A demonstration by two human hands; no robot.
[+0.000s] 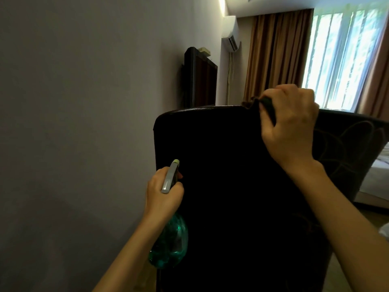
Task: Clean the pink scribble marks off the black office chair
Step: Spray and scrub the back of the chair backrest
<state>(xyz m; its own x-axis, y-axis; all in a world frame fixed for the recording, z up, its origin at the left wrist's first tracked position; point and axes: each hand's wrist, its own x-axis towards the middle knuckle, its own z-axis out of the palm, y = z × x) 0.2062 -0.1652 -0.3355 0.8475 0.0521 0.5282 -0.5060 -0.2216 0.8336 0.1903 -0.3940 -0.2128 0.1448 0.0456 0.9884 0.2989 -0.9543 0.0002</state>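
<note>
The black office chair (231,186) stands with its backrest towards the camera, filling the near middle of the view. Its top edge runs across at about mid-height. The backrest is very dark. Only on its right part do thin, faint looping scribble marks (347,142) show, and their colour is hard to tell in the dim light.

The right hand (290,127) is at the top edge of the backrest, right of centre, seen from the back of the hand. Its fingers (273,98) are curled tight round a dark cloth (268,108), which is bunched against the rim of the chair. A ragged corner of the cloth sticks out to the left.

The left hand (163,194) is lower, beside the left edge of the backrest. It grips a spray bottle (171,245) by the neck, with the fingers wrapped round under the grey trigger head. The pale nozzle tip points up and away, close to the chair's surface. The translucent green body of the bottle hangs below the wrist.

A plain grey wall (73,123) fills the left. Far along it hangs a dark television (202,81), with a white air conditioner (230,32) higher up beyond. Brown curtains (277,53) frame a bright window (341,55) at the far right. Part of a white bed (376,175) shows past the right side of the chair
</note>
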